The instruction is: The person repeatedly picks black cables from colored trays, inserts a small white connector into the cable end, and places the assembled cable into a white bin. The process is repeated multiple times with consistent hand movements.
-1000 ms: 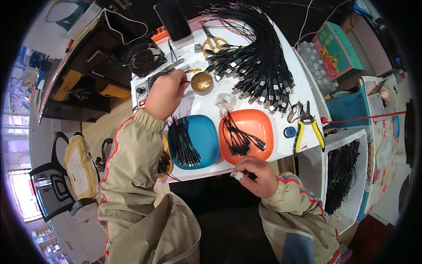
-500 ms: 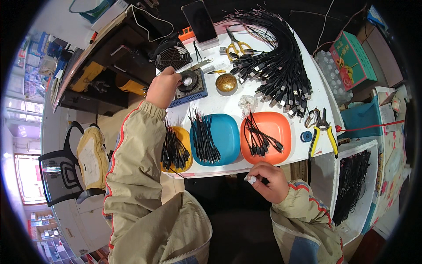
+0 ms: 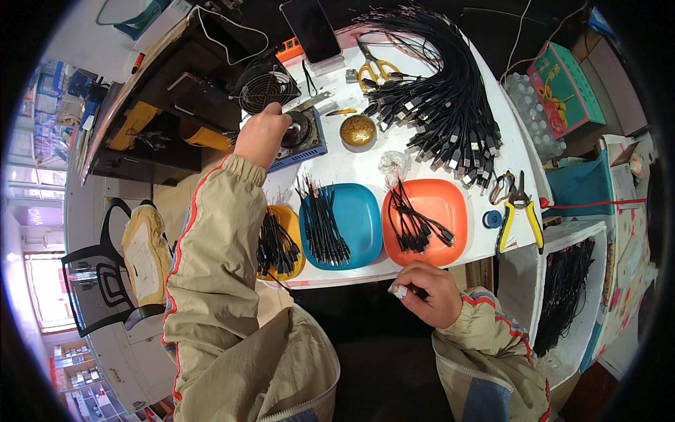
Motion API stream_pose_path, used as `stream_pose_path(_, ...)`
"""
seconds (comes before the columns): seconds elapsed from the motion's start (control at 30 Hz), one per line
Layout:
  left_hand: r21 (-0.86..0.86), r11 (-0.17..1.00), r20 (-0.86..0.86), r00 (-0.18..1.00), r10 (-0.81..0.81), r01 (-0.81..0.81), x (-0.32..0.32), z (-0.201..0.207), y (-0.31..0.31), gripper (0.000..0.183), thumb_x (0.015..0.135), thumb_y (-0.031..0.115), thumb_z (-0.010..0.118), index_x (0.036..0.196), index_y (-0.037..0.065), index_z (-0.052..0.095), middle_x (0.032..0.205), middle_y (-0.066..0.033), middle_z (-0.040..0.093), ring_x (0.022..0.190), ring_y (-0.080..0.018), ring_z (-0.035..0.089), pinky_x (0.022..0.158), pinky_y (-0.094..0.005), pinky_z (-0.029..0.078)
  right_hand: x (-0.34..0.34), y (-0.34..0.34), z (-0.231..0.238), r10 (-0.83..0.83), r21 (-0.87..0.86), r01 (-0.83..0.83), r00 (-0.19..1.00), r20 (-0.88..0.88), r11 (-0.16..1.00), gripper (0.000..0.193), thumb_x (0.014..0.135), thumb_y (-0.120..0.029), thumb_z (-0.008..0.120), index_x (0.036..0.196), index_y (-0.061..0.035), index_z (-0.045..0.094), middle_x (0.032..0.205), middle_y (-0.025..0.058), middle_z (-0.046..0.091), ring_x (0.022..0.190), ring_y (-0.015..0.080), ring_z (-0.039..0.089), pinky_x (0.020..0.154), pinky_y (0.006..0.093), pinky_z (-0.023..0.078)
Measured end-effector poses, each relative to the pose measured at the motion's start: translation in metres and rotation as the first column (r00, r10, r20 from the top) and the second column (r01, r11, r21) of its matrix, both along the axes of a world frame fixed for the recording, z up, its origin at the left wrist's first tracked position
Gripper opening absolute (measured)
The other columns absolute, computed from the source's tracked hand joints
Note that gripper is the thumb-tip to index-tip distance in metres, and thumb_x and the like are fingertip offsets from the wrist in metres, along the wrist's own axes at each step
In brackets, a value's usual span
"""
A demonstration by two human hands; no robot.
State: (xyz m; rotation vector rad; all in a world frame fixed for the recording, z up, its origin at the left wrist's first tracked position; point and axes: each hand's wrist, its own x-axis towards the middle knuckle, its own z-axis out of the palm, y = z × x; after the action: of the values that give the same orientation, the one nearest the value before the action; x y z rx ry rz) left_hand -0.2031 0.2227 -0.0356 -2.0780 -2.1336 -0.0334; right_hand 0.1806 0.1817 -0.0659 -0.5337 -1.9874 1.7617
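My left hand (image 3: 261,135) reaches to the far left of the table, its fingers pinched at the near-left rim of a small round dark pot (image 3: 296,131) on a blue-sided metal unit. What those fingers hold is hidden. My right hand (image 3: 430,294) hangs in front of the table edge with fingers curled together, and something white shows at its fingertips. Below the left hand, a yellow tray (image 3: 296,261) and a blue tray (image 3: 363,232) hold short black cables (image 3: 325,228). An orange tray (image 3: 450,204) holds several more.
A large bundle of black USB cables (image 3: 464,105) covers the back right. Yellow-handled scissors (image 3: 376,72), a gold round tin (image 3: 358,131), a phone (image 3: 311,29), a fan (image 3: 264,91) and yellow-handled wire strippers (image 3: 519,214) also lie about. A white bin (image 3: 587,337) stands right.
The view has shifted slightly. My left hand stays by the pot, and the bright spot inside the pot has gone dark. My right hand is almost unmoved.
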Motion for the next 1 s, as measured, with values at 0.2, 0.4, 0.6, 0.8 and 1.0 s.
stream_pose_path(0.2, 0.008, 1.000, -0.023, 1.000, -0.006, 0.007, 0.001, -0.001, -0.002, 0.008, 0.077, 0.004, 0.057, 0.080, 0.002, 0.065, 0.087, -0.0141, 0.056, 0.077, -0.0336, 0.062, 0.067, -0.0421, 0.050, -0.001, -0.003, 0.000, -0.017, 0.031, 0.017, 1.000, -0.002, 0.999, 0.011, 0.080, 0.000, 0.063, 0.091, -0.0013, 0.062, 0.083, 0.0085, 0.060, 0.065, 0.0187, 0.056, 0.058, 0.0274, 0.045)
stream_pose_path(0.4, 0.224, 0.974, 0.420, 0.905, -0.071, -0.027, 0.017, 0.024, -0.030, 0.009, 0.078, 0.004, 0.066, 0.086, 0.000, 0.066, 0.080, -0.0109, 0.060, 0.068, -0.0262, 0.060, 0.061, -0.0355, 0.048, 0.005, -0.016, 0.004, -0.046, 0.069, 0.044, 0.998, 0.033, 0.997, 0.010, 0.080, 0.000, 0.062, 0.090, -0.0009, 0.062, 0.082, 0.0082, 0.058, 0.063, 0.0175, 0.055, 0.059, 0.0271, 0.044)
stream_pose_path(0.6, 0.122, 0.967, 0.992, -0.015, -0.129, -0.225, 0.097, 0.064, -0.101, 0.009, 0.086, 0.005, 0.066, 0.091, -0.002, 0.065, 0.077, 0.0006, 0.059, 0.064, -0.0033, 0.048, 0.055, -0.0179, 0.038, -0.016, -0.027, 0.018, -0.063, 0.195, 0.063, 0.998, -0.004, 0.979, 0.021, 0.085, -0.008, 0.060, 0.105, -0.0010, 0.058, 0.097, 0.0102, 0.060, 0.080, 0.0185, 0.059, 0.070, 0.0282, 0.046)
stream_pose_path(0.8, 0.025, 0.967, 0.786, -0.592, -0.176, -0.254, 0.203, 0.088, -0.137, 0.009, 0.091, 0.003, 0.057, 0.099, -0.001, 0.057, 0.076, -0.0012, 0.051, 0.062, -0.0085, 0.045, 0.056, -0.0223, 0.037, -0.058, -0.066, 0.043, -0.006, 0.233, 0.067, 0.968, -0.253, 0.970, 0.047, 0.096, -0.026, 0.051, 0.132, 0.0004, 0.038, 0.108, 0.0131, 0.057, 0.099, 0.0202, 0.058, 0.084, 0.0325, 0.045)
stream_pose_path(1.0, 0.205, 0.977, 0.894, -0.395, -0.210, -0.055, 0.253, 0.094, -0.145, 0.046, 0.094, 0.019, 0.057, 0.134, 0.000, 0.043, 0.123, -0.0125, 0.053, 0.113, -0.0195, 0.055, 0.091, -0.0281, 0.047, 0.057, -0.059, 0.098, -0.093, -0.351, 0.031, 0.983, -0.161, 0.936, 0.021, 0.101, -0.024, 0.042, 0.102, -0.0038, 0.046, 0.071, 0.0020, 0.048, 0.057, 0.0081, 0.043, 0.050, 0.0228, 0.035)
